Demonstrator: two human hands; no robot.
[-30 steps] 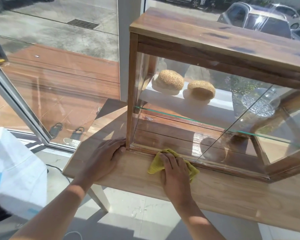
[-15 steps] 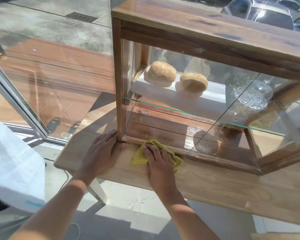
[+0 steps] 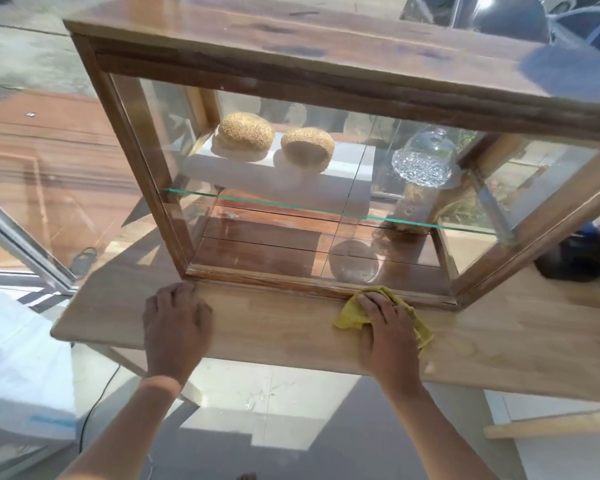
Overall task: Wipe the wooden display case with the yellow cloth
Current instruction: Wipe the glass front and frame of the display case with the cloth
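Note:
A wooden display case (image 3: 291, 53) with glass panes stands on a light wooden table (image 3: 278, 327). My right hand (image 3: 387, 327) presses the crumpled yellow cloth (image 3: 352, 315) against the case's bottom front rail, near its right corner. The cloth shows on both sides of the hand. My left hand (image 3: 175, 320) lies flat on the table, fingers together, its fingertips touching the case's bottom left corner. It holds nothing.
Inside the case two sesame buns (image 3: 245, 133) sit on a white block, with a glass dome (image 3: 423, 157) to their right and a glass shelf (image 3: 291, 204) below. A dark object (image 3: 572, 258) stands right of the case. A window frame (image 3: 21, 244) lies left.
My right hand has slid the yellow cloth to the right along the case's bottom rail, from near the left corner toward the right corner. The left hand stays at the left corner.

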